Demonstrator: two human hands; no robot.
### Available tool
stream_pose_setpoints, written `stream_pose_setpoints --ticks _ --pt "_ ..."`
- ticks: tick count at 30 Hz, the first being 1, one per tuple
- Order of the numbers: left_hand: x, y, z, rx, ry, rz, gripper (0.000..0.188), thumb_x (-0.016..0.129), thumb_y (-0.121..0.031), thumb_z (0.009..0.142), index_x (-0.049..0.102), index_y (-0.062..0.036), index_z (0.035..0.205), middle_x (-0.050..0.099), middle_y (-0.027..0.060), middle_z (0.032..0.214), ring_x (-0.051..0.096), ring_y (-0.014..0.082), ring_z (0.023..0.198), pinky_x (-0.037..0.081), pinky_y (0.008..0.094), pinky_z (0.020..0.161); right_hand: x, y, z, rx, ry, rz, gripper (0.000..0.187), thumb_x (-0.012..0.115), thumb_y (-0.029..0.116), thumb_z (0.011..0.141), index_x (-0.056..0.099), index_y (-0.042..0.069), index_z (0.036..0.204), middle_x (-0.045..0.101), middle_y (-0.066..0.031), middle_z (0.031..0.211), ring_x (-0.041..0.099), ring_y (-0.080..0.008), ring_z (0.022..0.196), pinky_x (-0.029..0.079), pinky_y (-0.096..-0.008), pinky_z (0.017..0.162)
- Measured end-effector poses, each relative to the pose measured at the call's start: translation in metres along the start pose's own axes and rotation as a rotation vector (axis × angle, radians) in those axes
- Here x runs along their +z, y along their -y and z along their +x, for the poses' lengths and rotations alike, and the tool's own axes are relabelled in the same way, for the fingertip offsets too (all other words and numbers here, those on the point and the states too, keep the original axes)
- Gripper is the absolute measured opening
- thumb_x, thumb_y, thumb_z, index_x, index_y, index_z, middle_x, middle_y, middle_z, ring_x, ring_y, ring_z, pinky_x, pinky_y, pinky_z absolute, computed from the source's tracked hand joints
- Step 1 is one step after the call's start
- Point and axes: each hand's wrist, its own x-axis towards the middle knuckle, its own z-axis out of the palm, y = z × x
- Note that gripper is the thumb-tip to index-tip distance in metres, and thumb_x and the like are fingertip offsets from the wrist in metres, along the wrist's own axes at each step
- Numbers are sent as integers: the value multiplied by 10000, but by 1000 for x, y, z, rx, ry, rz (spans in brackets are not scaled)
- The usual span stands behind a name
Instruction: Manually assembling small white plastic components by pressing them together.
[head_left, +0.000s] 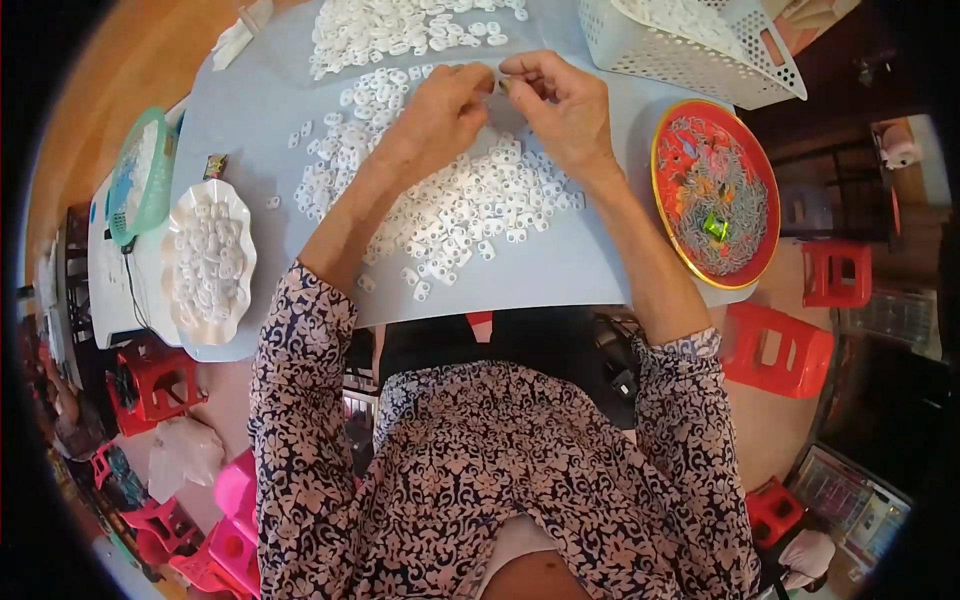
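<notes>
Both hands meet over the far part of the table, close to each other above a spread of small white oval plastic pieces (450,215) with dark holes. My left hand (450,108) has its fingers curled together, and what they hold, if anything, is hidden. Thumb and forefinger of my right hand (568,112) are pinched at a tiny dark thing, too small to name. Beyond the hands lies another heap of white pieces (370,30). To the right, a round red tray (660,190) with a gold rim holds many small grey pieces and a shiny green wrapper (716,227).
A white perforated basket (650,55) of white pieces stands far right. On the left are a scalloped white dish (243,275) of white pieces, a green basket (160,190) and a small packet (215,166). Red stools (838,272) stand on the floor at the right.
</notes>
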Motion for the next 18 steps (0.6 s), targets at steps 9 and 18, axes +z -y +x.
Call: stream_pose_setpoints --ticks 9,18 --pt "-7 -11 -7 -192 -123 -226 372 521 15 844 495 -95 1198 552 61 801 562 184 790 473 320 740 3 -4 -3 72 131 -7 150 617 24 787 666 -4 927 670 -51 745 587 -79 635 489 -229 604" --pt "-17 -17 -5 -216 -216 -388 258 538 -52 874 550 -65 1132 584 20 809 535 117 793 452 268 735 1 1 -2 131 177 184 117 610 44 814 665 -25 892 651 -20 738 550 -60 629 458 -223 576"
